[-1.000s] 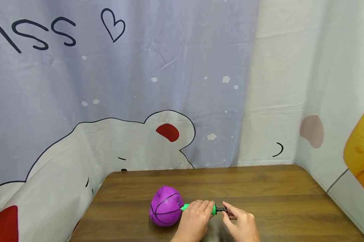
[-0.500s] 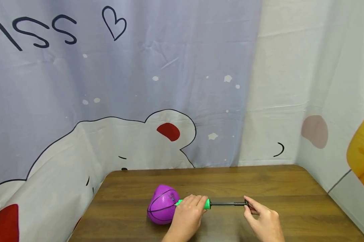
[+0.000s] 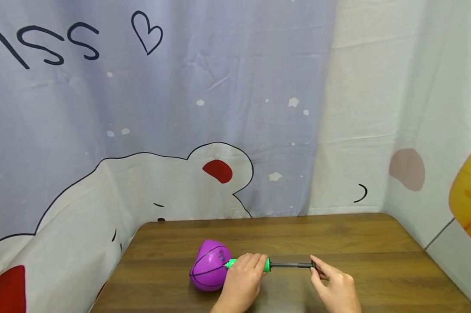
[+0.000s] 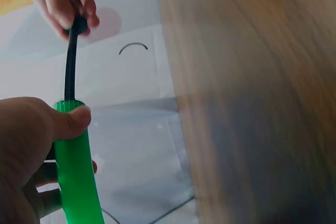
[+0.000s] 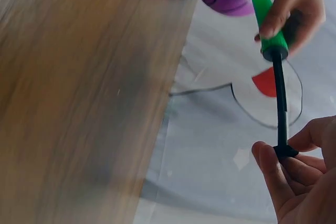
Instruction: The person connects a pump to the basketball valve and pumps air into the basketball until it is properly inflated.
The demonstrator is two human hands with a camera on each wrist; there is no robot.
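A purple ball [image 3: 210, 267] with black seam lines, dented and only partly round, is at the left of the hands in the head view. My left hand [image 3: 244, 276] grips the green barrel of a hand pump [image 4: 77, 174], whose tip meets the ball's right side. From the barrel's other end a long dark rod [image 5: 280, 98] extends to the right. My right hand [image 3: 334, 282] pinches the black handle [image 5: 285, 151] at the rod's end between thumb and fingers. Part of the barrel is hidden under the left hand.
A brown wooden table [image 3: 360, 243] lies under the hands and ball. Behind it and at both sides hangs a pale printed curtain [image 3: 220, 87] that reaches down to the table's edges.
My right hand has drawn the pump's rod far out to the right, then come back slightly left. My left hand, the pump and the ball have shifted a little left.
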